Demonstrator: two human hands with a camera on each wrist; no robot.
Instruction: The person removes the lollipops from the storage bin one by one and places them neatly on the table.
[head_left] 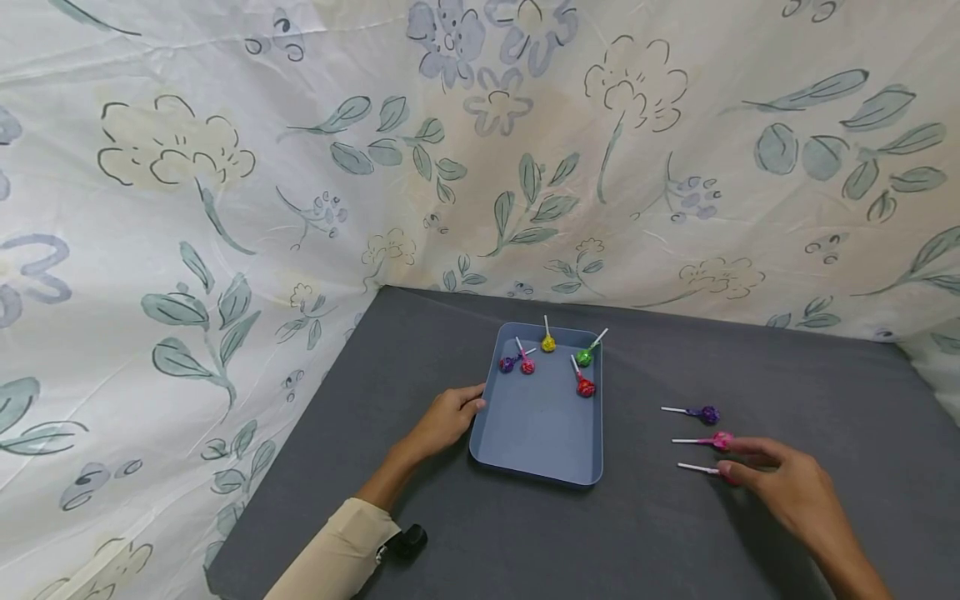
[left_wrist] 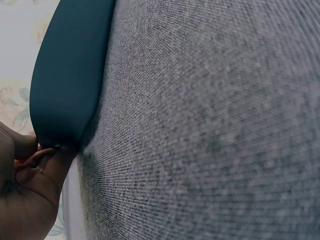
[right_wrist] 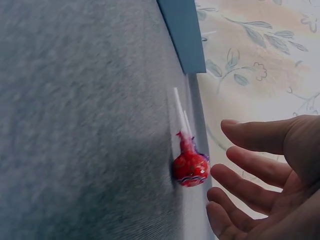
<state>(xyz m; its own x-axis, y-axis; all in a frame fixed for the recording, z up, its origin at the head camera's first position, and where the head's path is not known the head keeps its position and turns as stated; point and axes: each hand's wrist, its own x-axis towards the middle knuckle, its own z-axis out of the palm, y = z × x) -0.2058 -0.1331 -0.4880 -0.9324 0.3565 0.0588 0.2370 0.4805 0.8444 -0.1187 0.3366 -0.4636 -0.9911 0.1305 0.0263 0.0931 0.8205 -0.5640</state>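
Observation:
My left hand (head_left: pixel 442 421) grips the left rim of a blue-grey tray (head_left: pixel 536 433), thumb and fingers at its wall (left_wrist: pixel 72 75) in the left wrist view. Inside the tray's far half lie a purple lollipop (head_left: pixel 507 364), a pink one, a yellow lollipop (head_left: pixel 548 343), a green lollipop (head_left: pixel 584 357) and a red one. Right of the tray, a purple lollipop (head_left: pixel 708 414), a pink lollipop (head_left: pixel 722 441) and a red lollipop (right_wrist: pixel 190 169) form a column. Over the red one hovers my right hand (head_left: pixel 787 483), fingers spread and apart from it in the right wrist view.
A dark grey cloth (head_left: pixel 630 533) covers the table. Floral fabric (head_left: pixel 510 200) hangs along the back and left edges. A black strap-like object (head_left: pixel 408 542) sits at the left sleeve (head_left: pixel 337 542).

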